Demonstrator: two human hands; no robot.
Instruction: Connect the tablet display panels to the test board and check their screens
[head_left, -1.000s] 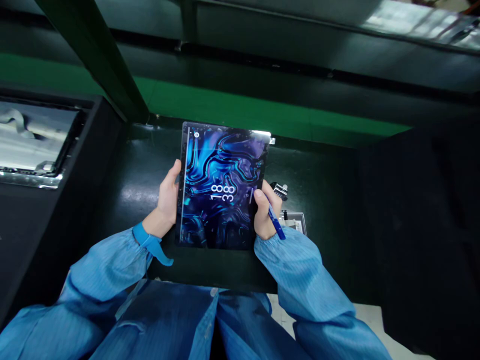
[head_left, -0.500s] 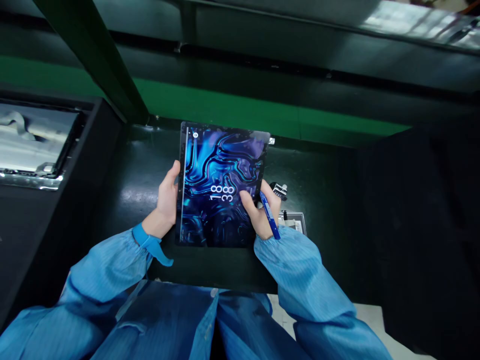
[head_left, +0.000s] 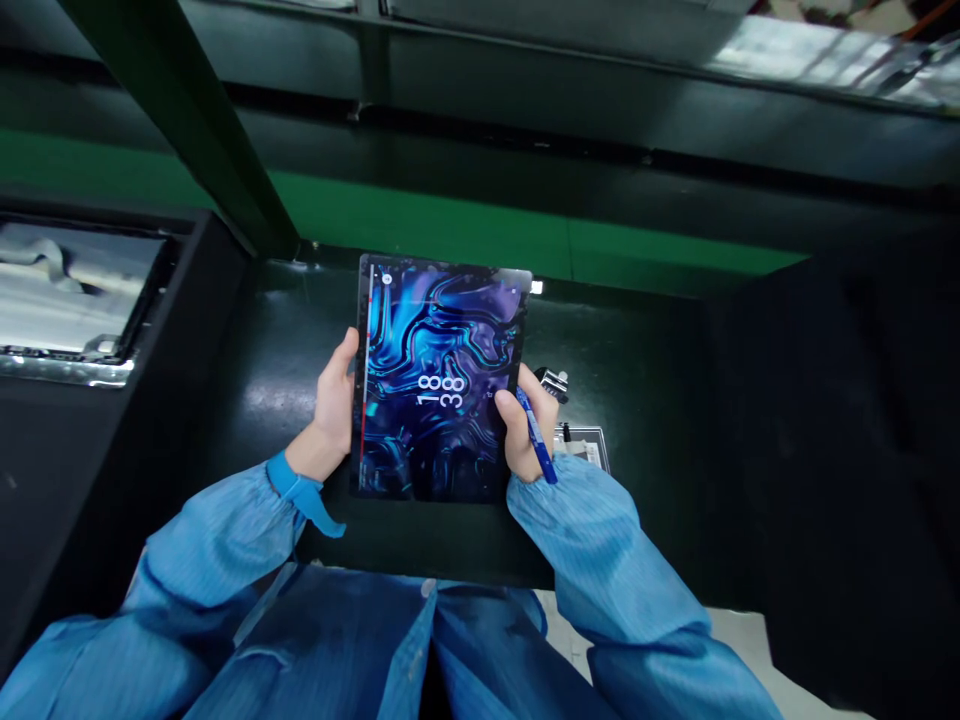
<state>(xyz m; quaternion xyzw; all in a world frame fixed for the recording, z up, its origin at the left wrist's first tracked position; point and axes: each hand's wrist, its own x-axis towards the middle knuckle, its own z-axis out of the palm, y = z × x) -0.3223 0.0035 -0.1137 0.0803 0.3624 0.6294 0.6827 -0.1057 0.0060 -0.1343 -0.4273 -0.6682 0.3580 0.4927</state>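
A lit tablet (head_left: 435, 440) showing a blue and purple picture and the digits 18 38 is held above the dark bench. My left hand (head_left: 332, 408) grips its left edge, with the thumb along the side and the fingers hidden beneath. On the right edge, my right hand (head_left: 527, 425) holds the tablet, its thumb on the border of the screen. A blue pen (head_left: 535, 437) is also tucked in my right hand, pointing down towards the sleeve.
Right of my right hand, a small metal object (head_left: 555, 384) and a clear-edged case (head_left: 592, 446) lie on the dark bench (head_left: 645, 380). A black box (head_left: 180, 290) holding a silver panel (head_left: 67, 290) stands at left. A dark block rises at right.
My right thumb has shifted right, from over the picture to the screen's border. A red line now shows along the screen's left side. The tablet sits slightly lower in view.
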